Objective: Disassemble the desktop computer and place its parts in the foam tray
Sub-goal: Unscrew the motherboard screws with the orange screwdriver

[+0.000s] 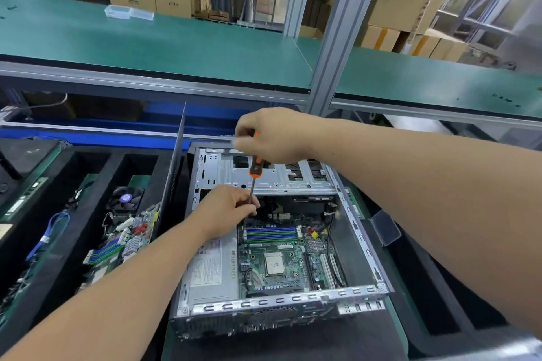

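Over the open desktop computer case (281,243) on the bench, the right hand (272,135) grips the screwdriver (254,173) handle, shaft running toward 7 o'clock past the left hand (228,208) pinching it, onto the motherboard's (281,258) upper-left corner.

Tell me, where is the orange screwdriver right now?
The screwdriver stands upright mid-frame over the open computer case; the right hand grips its handle, the left hand pinches its shaft.
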